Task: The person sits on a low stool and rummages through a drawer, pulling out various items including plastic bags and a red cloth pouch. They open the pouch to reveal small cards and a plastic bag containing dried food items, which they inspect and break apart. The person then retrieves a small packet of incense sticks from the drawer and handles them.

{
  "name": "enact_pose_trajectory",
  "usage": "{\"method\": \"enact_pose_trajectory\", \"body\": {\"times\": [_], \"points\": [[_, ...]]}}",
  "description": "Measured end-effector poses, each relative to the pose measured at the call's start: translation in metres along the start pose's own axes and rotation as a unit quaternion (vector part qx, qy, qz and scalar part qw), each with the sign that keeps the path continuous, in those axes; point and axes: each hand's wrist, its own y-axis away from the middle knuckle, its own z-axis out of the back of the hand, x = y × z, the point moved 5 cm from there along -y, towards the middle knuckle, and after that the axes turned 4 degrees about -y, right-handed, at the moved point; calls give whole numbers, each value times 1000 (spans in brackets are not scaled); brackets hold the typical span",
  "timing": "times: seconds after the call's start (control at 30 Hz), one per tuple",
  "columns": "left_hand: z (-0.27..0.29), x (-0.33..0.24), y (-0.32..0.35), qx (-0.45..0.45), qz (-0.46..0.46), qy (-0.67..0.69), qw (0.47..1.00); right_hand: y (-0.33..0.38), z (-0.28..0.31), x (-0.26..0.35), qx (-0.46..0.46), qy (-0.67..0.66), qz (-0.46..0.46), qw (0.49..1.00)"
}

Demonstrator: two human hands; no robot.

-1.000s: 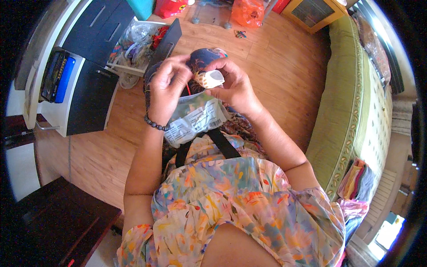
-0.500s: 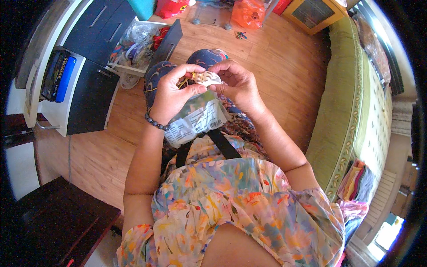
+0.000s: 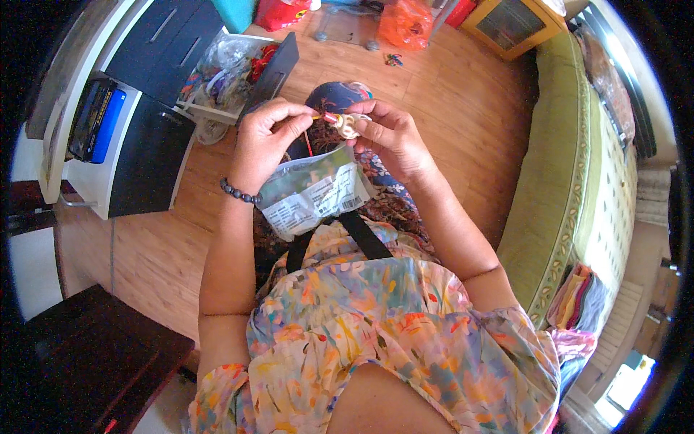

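My left hand [image 3: 267, 141] pinches a thin yellow stick with a red part [image 3: 323, 116], its tip at a small cream-coloured piece [image 3: 349, 124]. My right hand [image 3: 390, 137] holds that cream piece between its fingertips. Both hands are raised in front of me, close together. Below them on my lap lies a clear plastic bag with a printed label [image 3: 314, 195]. A bead bracelet [image 3: 240, 192] circles my left wrist. What the small cream piece is, I cannot make out.
An open dark drawer unit [image 3: 152, 155] with bags and clutter [image 3: 224, 65] stands to the left. A green sofa [image 3: 571, 188] runs along the right. Orange and red bags [image 3: 405, 22] lie on the wooden floor ahead. A dark table [image 3: 79, 362] sits lower left.
Both hands rose slightly and drew together. The left hand now pinches the thin stick at the cream piece, which the right hand turned and holds by the fingertips.
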Motion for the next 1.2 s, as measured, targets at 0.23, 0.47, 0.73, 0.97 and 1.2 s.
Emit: {"method": "enact_pose_trajectory", "body": {"times": [0.23, 0.47, 0.73, 0.97, 1.2], "points": [[-24, -32, 6, 14, -82, -189, 978, -6, -10, -1, -23, -149, 31, 988], [-36, -52, 16, 76, -180, -328, 924, -5, -4, 12, -74, 171, 164, 969], [-14, -27, -3, 86, -97, -176, 976, 3, -22, 8, 97, 223, 109, 964], [-27, -3, 10, 47, -52, -176, 982, -6, -9, 4, 0, 0, 75, 997], [-16, -25, 8, 92, -79, -203, 972, 1, -14, 3, 71, 425, 143, 891]]}}
